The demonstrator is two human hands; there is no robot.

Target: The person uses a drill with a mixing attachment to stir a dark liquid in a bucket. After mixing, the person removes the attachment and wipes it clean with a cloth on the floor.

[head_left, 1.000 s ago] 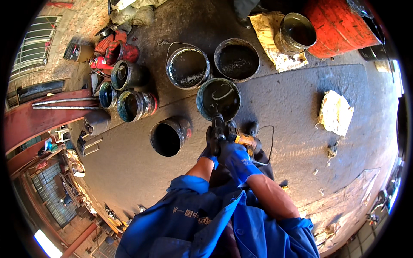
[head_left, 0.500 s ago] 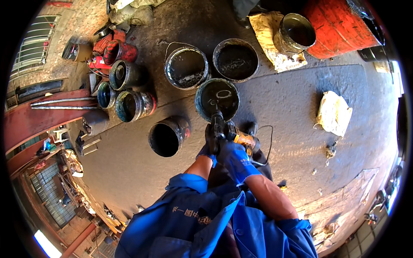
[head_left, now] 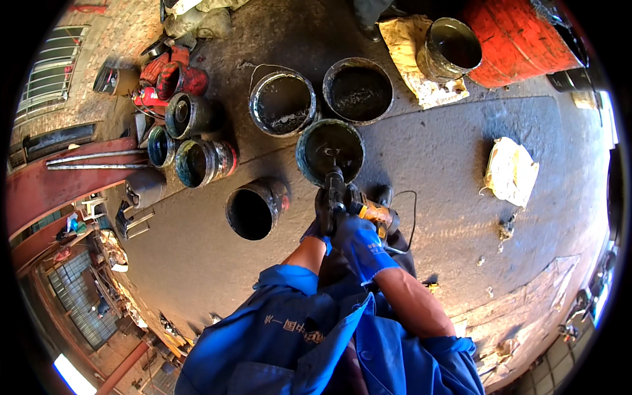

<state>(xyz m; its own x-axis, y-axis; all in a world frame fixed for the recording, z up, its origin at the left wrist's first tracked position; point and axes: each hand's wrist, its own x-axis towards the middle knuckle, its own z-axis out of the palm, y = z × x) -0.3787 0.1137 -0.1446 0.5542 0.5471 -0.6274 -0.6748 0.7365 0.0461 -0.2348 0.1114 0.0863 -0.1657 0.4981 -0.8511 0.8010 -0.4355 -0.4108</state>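
Observation:
Both hands wear blue gloves darkened with grime. My left hand [head_left: 319, 214] wraps round the black front part of a power drill [head_left: 376, 212] with a worn yellow-orange and black body. Behind it my right hand [head_left: 356, 241] is closed on the drill too, its fingers mostly hidden. The drill's black nose points down over the near rim of a bucket [head_left: 302, 153] of dark liquid. A thin shaft seems to run from the nose into the liquid; its lower end is hidden.
Two more buckets of dark liquid, one [head_left: 253, 105] and another [head_left: 391, 99], stand just beyond. A dark bucket [head_left: 282, 196] is at left. Several stained pails [head_left: 209, 161] cluster farther left. A red drum [head_left: 520, 43] lies far right, near a pail [head_left: 434, 62]; a pale sack [head_left: 510, 171] lies right.
A pale loop on the liquid's surface in the near bucket no longer shows. Both hands keep their hold on the drill, and the view has shifted slightly.

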